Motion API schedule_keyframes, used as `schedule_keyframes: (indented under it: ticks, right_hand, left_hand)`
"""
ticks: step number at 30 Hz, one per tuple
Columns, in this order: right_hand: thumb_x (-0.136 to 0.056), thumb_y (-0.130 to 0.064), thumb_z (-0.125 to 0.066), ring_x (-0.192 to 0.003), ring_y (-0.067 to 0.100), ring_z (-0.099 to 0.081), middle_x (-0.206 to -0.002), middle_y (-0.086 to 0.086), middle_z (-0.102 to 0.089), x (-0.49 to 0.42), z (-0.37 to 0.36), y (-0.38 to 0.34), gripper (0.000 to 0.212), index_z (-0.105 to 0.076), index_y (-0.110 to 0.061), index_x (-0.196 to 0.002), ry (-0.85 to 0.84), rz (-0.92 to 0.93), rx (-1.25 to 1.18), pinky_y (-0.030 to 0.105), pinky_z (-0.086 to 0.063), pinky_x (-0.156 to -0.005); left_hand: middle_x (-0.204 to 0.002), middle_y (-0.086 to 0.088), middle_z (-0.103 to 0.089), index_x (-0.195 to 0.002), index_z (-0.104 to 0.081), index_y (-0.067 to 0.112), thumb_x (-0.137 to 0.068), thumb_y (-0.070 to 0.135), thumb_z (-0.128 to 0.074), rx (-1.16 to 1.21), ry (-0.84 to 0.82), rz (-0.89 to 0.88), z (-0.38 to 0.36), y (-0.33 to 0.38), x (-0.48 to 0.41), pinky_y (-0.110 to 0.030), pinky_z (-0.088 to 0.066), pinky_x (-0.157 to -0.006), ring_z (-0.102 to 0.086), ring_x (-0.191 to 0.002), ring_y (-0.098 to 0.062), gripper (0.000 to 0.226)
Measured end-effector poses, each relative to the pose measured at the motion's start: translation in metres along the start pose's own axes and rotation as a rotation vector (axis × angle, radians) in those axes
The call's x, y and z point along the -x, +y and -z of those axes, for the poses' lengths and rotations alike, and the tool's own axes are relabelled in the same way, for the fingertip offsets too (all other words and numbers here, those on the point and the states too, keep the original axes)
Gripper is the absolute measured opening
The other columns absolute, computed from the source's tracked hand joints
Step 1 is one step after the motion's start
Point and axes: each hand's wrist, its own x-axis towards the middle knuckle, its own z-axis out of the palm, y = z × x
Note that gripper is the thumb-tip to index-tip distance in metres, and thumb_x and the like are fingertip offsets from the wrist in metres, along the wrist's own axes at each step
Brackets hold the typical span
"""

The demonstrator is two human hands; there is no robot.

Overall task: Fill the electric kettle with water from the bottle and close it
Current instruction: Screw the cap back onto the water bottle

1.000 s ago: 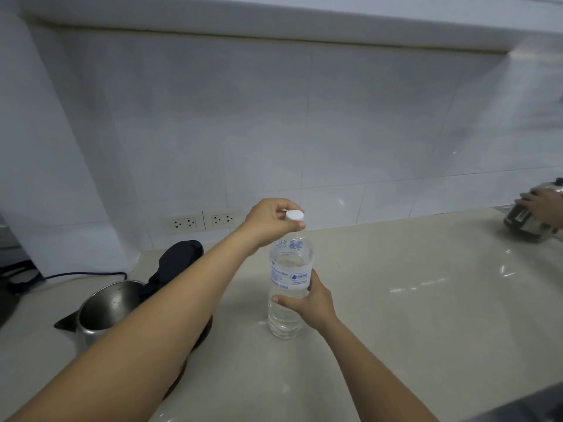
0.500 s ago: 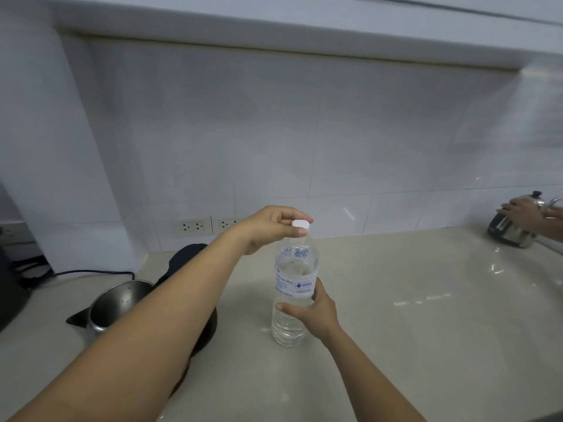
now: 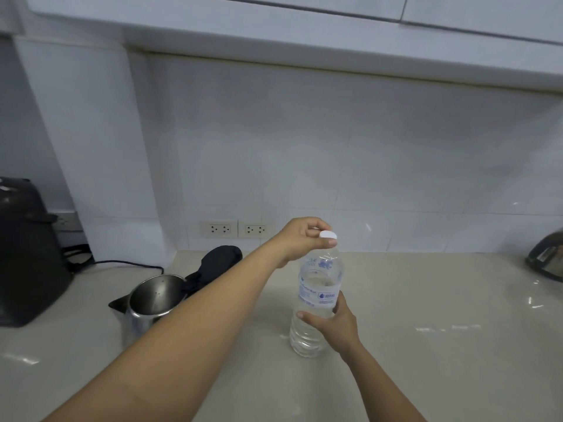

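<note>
A clear plastic water bottle (image 3: pixel 316 281) stands upright on the beige counter (image 3: pixel 426 345), partly full of water. My right hand (image 3: pixel 332 325) grips its lower half. My left hand (image 3: pixel 300 239) pinches the white cap (image 3: pixel 328 236), which sits on the bottle's neck. The steel electric kettle (image 3: pixel 154 300) stands to the left of the bottle, its black lid (image 3: pixel 217 263) flipped open and up at the back; my left forearm crosses in front of it and hides its right side.
A tall black appliance (image 3: pixel 29 254) stands at the far left with a black cord (image 3: pixel 128 264) running along the counter. Two wall sockets (image 3: pixel 236 229) sit above the counter behind the kettle. Another steel kettle (image 3: pixel 547 258) stands at the right edge.
The cap, held just above the neck one second ago, now sits on the bottle. The view has tilted up and shifted left. The other person's hands at the right kettle are out of view.
</note>
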Motion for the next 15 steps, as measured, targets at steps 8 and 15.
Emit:
schedule_keyframes:
  ticks: [8,15]
  right_hand:
    - [-0.057,-0.038,-0.092,-0.130,0.035,-0.046,-0.144,0.015,-0.045,0.033,-0.037,0.002,0.109,-0.032,-0.016,-0.145,0.309,-0.350,-0.167,0.047,-0.041,-0.103]
    - [-0.085,-0.015,-0.067,-0.089,0.030,-0.056,-0.100,0.016,-0.064,0.077,-0.104,-0.014,0.020,-0.061,-0.004,-0.101,0.168,-0.458,-0.412,0.039,-0.044,-0.084]
  left_hand:
    - [-0.147,0.003,-0.043,-0.137,-0.042,0.022,-0.086,0.046,-0.057,-0.413,0.007,-0.072,0.011,-0.006,0.017,-0.035,-0.031,-0.111,-0.037,-0.136,-0.012,0.058]
    - [-0.114,0.001,-0.065,-0.113,-0.065,0.015,-0.089,0.029,-0.061,-0.141,0.523,-0.186,0.110,-0.005,0.074,-0.013,-0.045,-0.085,-0.059,-0.108,-0.013,0.028]
